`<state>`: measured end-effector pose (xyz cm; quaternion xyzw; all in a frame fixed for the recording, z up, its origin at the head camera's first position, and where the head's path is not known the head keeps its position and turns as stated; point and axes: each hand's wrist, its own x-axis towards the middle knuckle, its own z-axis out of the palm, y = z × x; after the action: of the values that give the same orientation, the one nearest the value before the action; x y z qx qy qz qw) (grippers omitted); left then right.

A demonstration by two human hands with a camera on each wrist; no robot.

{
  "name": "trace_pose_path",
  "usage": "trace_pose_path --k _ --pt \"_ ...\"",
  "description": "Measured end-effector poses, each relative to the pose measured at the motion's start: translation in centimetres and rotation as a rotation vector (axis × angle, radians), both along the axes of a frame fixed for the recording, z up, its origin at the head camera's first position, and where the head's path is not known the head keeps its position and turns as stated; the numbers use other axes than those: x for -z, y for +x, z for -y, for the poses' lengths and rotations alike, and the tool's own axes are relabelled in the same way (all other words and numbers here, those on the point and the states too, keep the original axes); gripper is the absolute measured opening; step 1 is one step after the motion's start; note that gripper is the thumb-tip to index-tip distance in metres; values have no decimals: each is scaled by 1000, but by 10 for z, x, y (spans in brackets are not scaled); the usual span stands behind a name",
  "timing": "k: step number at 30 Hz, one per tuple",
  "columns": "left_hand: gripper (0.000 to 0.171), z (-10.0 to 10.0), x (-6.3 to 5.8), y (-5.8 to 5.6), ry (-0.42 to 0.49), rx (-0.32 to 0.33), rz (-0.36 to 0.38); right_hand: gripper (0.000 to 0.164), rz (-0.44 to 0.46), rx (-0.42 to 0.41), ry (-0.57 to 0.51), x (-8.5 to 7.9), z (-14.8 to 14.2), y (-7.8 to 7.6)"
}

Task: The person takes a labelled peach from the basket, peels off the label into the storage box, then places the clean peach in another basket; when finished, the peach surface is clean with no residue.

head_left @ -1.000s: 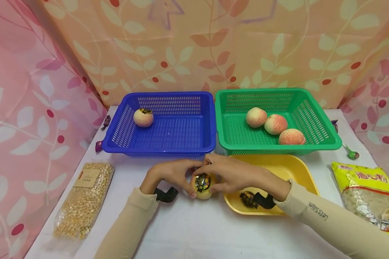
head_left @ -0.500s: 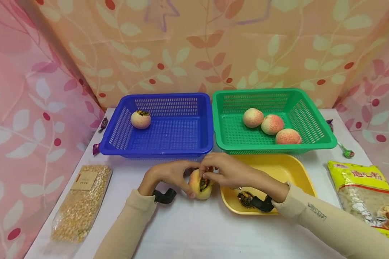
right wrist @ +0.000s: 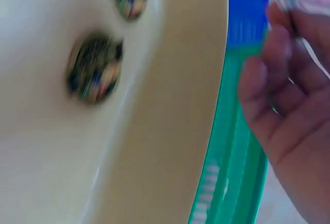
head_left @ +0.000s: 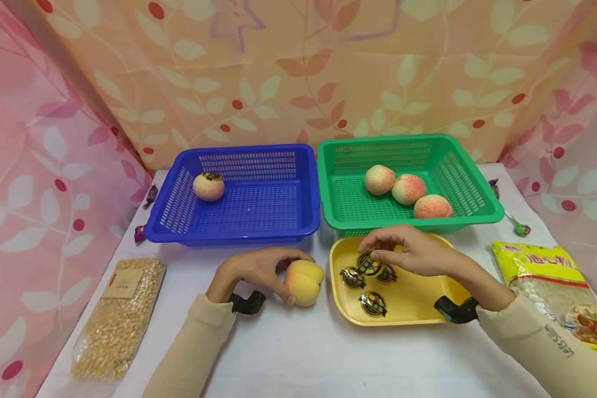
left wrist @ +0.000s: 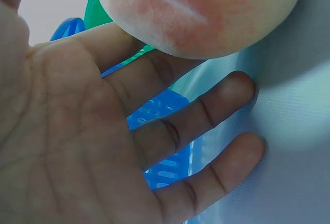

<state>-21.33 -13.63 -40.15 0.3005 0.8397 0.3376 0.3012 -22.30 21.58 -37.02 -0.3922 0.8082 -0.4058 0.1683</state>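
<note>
A yellow peach with a pink blush and a crease stands on the white cloth. My left hand holds it between thumb and forefinger; in the left wrist view the other fingers stretch out below the peach. My right hand is over the yellow tray, its thumb and forefinger pinching a black-and-gold round sticker by the edge. Several like it lie in the tray, among them one sticker near the front and another sticker in the right wrist view.
Behind are a blue basket with one stickered peach and a green basket with three peaches. A bag of corn kernels lies left, a yellow pasta bag right. Wrapped candies lie at the sides.
My right hand has peeled the sticker off the peach and moved right with it over the tray. The left hand stays on the peach, now bare on top.
</note>
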Motion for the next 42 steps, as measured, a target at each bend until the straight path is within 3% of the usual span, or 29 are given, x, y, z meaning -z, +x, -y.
trace_pose_path --k 8,19,26,35,42 --pt "81 1 2 -2 -6 0 4 17 119 -80 157 11 -41 -4" --pt "82 0 1 -1 -14 0 6 25 283 -184 297 12 -48 -1" --pt "82 -1 0 -1 -20 -8 16 41 240 -185 364 5 -54 4" --pt "79 -2 -1 -2 -10 3 -3 47 224 -162 391 1 -63 8" --pt "74 2 -14 5 13 63 -20 45 213 -110 436 -2 -67 13"
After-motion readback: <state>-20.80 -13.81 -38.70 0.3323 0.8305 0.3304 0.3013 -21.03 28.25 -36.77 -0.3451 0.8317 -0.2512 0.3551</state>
